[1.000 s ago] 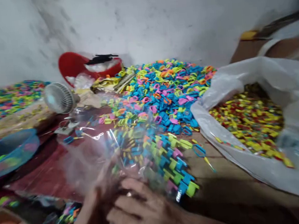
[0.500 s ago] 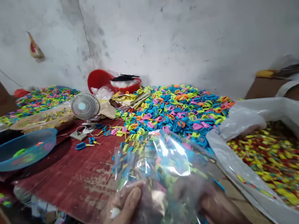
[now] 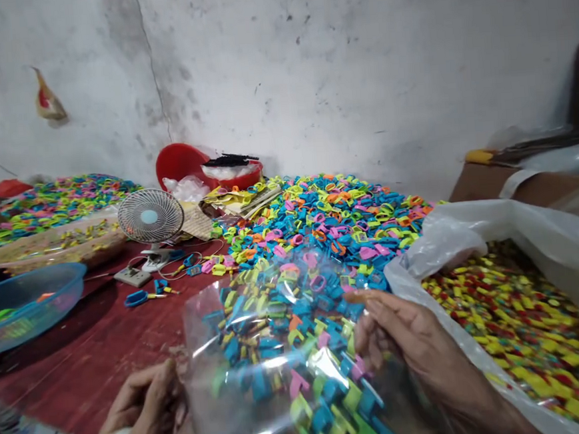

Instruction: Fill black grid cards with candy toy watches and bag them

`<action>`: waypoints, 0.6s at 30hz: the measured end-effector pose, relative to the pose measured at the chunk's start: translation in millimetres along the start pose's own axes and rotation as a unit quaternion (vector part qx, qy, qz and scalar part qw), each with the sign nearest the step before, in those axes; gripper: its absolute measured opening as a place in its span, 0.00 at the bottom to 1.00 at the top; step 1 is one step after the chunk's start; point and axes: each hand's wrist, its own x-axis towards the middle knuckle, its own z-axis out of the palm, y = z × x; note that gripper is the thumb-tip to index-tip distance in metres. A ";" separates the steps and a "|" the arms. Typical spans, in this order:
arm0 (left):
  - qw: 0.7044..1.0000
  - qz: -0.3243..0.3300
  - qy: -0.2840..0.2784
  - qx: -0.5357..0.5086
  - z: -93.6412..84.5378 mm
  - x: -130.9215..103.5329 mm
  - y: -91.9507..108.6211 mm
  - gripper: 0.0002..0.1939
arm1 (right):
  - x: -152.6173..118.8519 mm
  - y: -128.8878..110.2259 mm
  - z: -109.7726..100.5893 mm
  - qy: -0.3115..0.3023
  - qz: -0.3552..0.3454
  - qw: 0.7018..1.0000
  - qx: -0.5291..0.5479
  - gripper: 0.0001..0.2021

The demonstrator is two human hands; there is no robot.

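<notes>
A clear plastic bag spreads between my hands, shiny with reflections. Bright blue, green, pink and orange plastic pieces show at it; I cannot tell which are inside and which lie behind. My right hand pinches the bag near its right edge, thumb and forefinger together. Just left of the bag, my left hand has its fingers curled and thumb pressed to them; what they hold, if anything, is hidden. Something white sits on that hand. Beyond the bag lies a big heap of scissor-like coloured pieces.
On the red tabletop stand a small fan, a blue basin and a tan tray. A red basin leans at the wall. To the right, a white sack holds yellow and red pieces.
My left hand has moved left, off the bag's front. My right hand has risen to the bag's right edge, and the bag lies more spread out. The view has shifted slightly right.
</notes>
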 end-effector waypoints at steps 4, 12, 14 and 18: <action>0.996 0.024 -0.015 0.080 -7.3 7.8 -20.3 0.28 | -7.7 5.9 1.5 -0.109 0.079 0.989 0.067 0.20; 0.975 0.111 -0.172 0.088 -8.8 -14.5 4.6 0.31 | -10.9 -29.5 26.0 -0.138 0.037 0.983 0.116 0.14; 0.952 0.121 -0.266 0.095 -5.3 -18.5 19.8 0.40 | -14.1 -33.6 44.5 -0.164 0.081 0.972 0.147 0.16; 0.913 0.015 -0.407 0.015 10.4 -18.0 33.3 0.43 | -17.2 -34.4 58.2 -0.225 0.090 0.958 0.151 0.20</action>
